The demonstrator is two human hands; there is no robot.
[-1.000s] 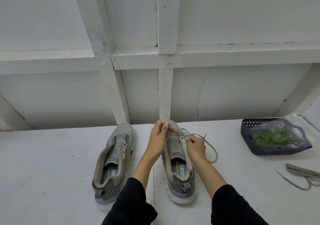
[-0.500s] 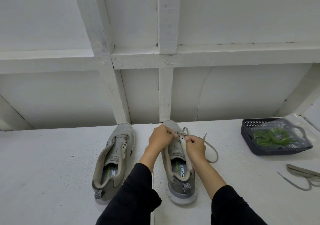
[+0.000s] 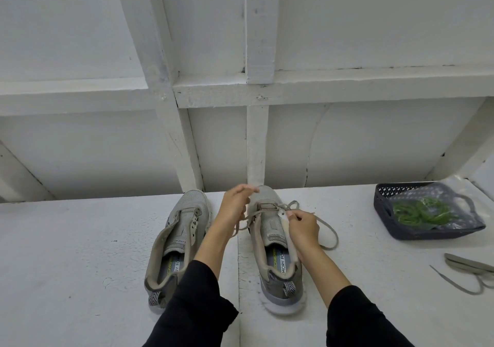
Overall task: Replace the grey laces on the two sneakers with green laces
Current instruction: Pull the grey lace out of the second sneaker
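1. The left hand (image 3: 233, 207) pinches the grey lace (image 3: 327, 229) and draws it out of the right sneaker (image 3: 275, 242).
2. The right hand (image 3: 303, 229) grips that sneaker's eyelet edge.
3. Green laces (image 3: 417, 211) sit in a basket (image 3: 401, 233), well right of both hands.
4. Risk: the lace tip may snag in an eyelet, dragging the sneaker.

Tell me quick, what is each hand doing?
Left hand: pinching the grey lace and pulling it.
Right hand: gripping the edge of the right sneaker.
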